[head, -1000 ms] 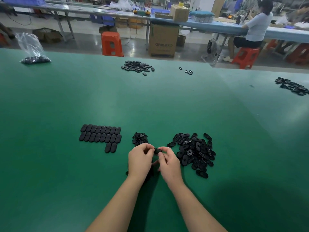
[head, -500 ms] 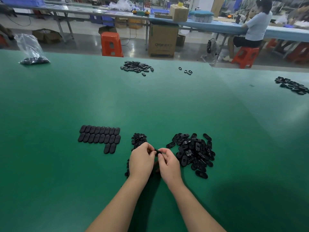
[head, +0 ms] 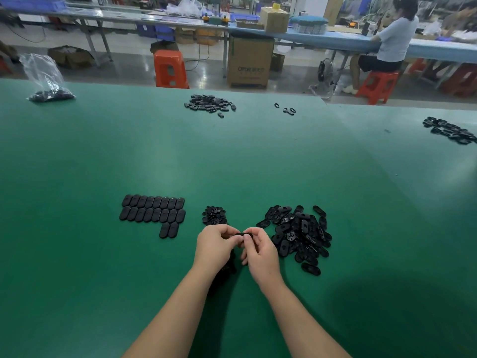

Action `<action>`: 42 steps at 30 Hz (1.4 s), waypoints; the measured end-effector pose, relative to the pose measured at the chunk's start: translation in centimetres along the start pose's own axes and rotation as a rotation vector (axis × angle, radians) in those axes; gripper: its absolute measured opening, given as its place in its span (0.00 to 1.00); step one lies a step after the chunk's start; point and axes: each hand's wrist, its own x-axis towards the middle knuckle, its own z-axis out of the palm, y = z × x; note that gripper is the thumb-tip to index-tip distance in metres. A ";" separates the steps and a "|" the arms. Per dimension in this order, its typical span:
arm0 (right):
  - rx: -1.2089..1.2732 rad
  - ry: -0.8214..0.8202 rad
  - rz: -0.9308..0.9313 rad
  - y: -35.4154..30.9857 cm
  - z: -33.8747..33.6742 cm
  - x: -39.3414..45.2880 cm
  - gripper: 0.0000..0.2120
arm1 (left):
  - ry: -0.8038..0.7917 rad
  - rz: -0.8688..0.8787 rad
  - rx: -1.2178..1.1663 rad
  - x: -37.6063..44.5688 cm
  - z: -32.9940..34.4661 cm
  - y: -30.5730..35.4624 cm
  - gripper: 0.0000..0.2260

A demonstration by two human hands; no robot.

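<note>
Left grip (head: pixel 214 244) and right grip (head: pixel 260 251) are clamped fingertip to fingertip on one piece, just above the green worktop (head: pixel 232 164). A loose heap of oval shells (head: pixel 296 233) lies just right of them, neat rows of finished pieces (head: pixel 152 211) to the left, and a pile of smaller bits (head: pixel 214 215) just beyond. The black oval part (head: pixel 241 235) looks mid-assembly. The next move calls for pressing it flush, then laying it in the short third row.

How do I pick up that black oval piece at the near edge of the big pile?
Pinch the oval piece across its long sides, coming from above on the near side. It seems to lie flat on the green table, so only thin edges offer grip; the pile crowds its far side.
</note>
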 end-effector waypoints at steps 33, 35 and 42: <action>0.005 0.034 0.027 -0.2 -0.3 -0.2 0.06 | 0.070 0.056 0.100 -1.3 1.5 0.4 0.03; -0.008 0.042 0.030 -0.2 -0.2 -0.2 0.05 | 0.068 0.090 0.110 -1.4 1.5 0.3 0.04; -0.063 0.049 0.016 -0.1 -0.2 0.0 0.04 | 0.075 0.177 0.197 -1.3 1.4 -0.1 0.07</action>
